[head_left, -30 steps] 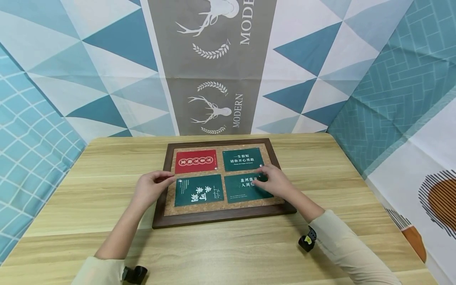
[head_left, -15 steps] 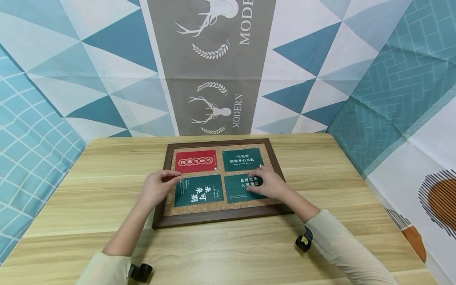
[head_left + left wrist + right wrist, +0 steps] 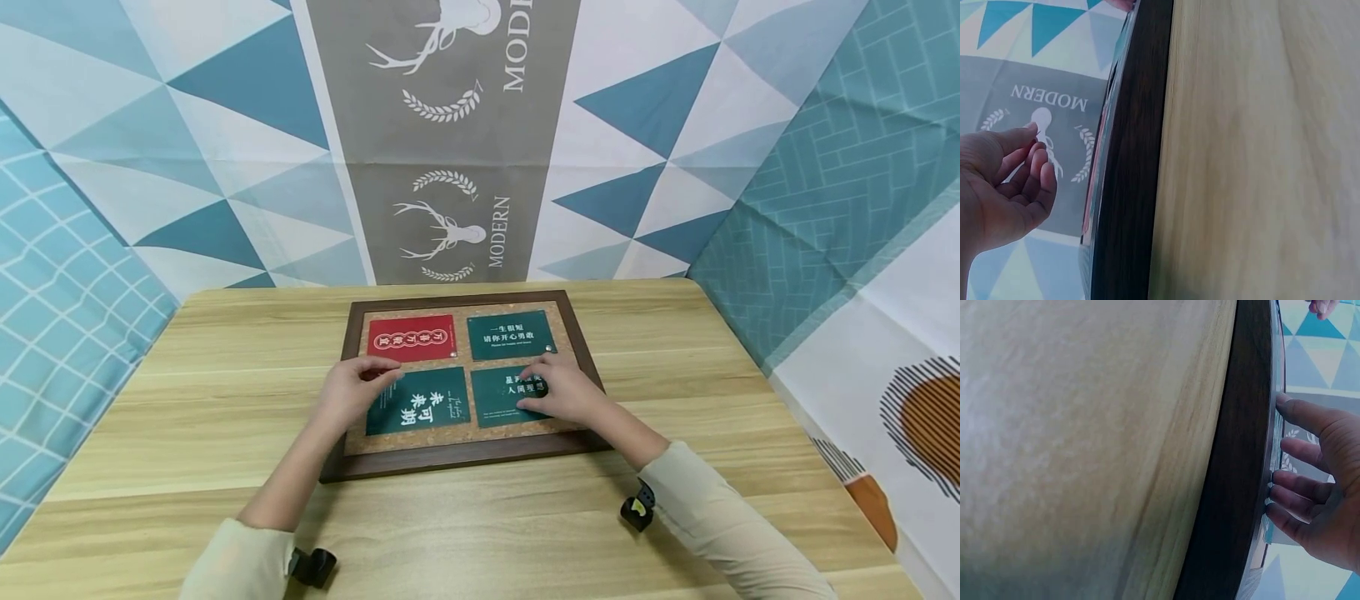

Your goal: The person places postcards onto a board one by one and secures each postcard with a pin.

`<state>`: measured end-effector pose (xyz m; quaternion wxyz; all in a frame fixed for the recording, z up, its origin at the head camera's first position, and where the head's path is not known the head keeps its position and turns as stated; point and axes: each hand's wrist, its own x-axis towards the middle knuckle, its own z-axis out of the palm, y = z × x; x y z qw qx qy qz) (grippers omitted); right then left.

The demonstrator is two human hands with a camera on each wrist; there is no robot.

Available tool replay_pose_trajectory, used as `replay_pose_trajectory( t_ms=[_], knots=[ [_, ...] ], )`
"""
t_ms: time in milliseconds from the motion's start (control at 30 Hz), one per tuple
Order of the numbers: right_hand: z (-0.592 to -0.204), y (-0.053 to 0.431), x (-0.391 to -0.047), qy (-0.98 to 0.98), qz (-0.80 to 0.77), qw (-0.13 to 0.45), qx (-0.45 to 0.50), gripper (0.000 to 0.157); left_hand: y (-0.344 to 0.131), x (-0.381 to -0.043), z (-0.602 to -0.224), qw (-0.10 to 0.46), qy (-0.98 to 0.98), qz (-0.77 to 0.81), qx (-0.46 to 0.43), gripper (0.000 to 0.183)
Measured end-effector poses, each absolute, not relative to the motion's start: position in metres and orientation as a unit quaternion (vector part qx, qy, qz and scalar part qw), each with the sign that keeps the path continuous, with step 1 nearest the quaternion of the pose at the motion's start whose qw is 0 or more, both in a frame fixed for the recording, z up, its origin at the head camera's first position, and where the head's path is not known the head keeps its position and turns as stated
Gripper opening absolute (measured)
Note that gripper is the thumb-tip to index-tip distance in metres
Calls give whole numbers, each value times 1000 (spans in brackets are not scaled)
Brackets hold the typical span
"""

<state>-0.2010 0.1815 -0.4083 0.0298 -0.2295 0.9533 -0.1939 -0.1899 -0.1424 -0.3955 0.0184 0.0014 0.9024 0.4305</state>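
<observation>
My left hand point(image 3: 360, 392) is over the left side of a framed cork board point(image 3: 450, 454), above the lower-left green card point(image 3: 420, 400). In the left wrist view, its thumb and index finger pinch a tiny thin pin point(image 3: 1037, 134), mostly hidden by the fingertips. My right hand point(image 3: 566, 389) rests its spread, slightly bent fingertips on the lower-right green card point(image 3: 495, 408), holding nothing. A red card point(image 3: 412, 338) and another green card point(image 3: 510, 335) lie in the upper row, with clear pins point(image 3: 453, 355) at corners.
The board's dark wooden frame point(image 3: 465, 454) lies on a wood-grain table point(image 3: 465, 533). Behind the table hangs a patterned cloth point(image 3: 637, 167) of triangles and deer heads. A black wrist camera point(image 3: 322, 567) is strapped to the left wrist, another point(image 3: 636, 513) to the right.
My left hand has moved right, from the board's left edge to above the lower-left green card, still pinching. My right hand has slid slightly left over its card, its fingertips resting there.
</observation>
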Motion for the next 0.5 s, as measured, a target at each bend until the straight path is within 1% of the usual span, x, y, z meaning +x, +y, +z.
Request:
replay_pose_trajectory(
  t_ms=[500],
  knots=[
    [-408,181,-203,955,-181,38,-232,38,-119,-198,-401,21,905,423,33,26]
  ],
)
